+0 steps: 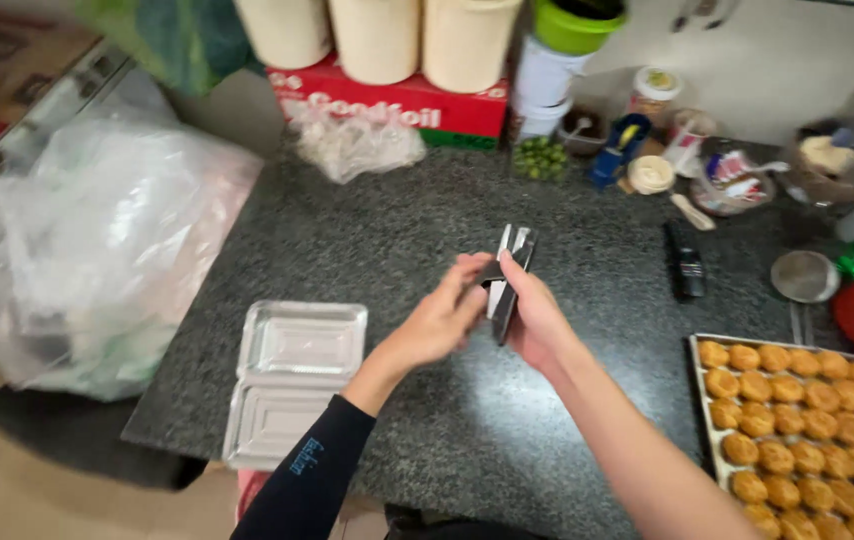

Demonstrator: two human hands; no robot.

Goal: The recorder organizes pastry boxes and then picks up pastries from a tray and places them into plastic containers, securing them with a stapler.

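Both of my hands meet over the middle of a dark speckled counter (367,240) and hold one pair of metal tongs (509,272) with black grips, its tips pointing away from me. My left hand (442,320), in a dark long sleeve, pinches the tongs near the handle end. My right hand (537,320), bare-armed, wraps the tongs from the right side. An open clear plastic clamshell container (295,378) lies flat to the left of my hands, near the counter's front edge. A metal tray (703,400) filled with several small golden pastries (807,420) sits at the lower right.
Large clear plastic bags (97,250) bulge at the left edge. At the back stand pale tubs (377,35), a red box (397,105), a green-lidded jar (567,40), small green fruits (540,158) and assorted jars. A black handheld device (687,262) and a small metal bowl (805,276) lie right.
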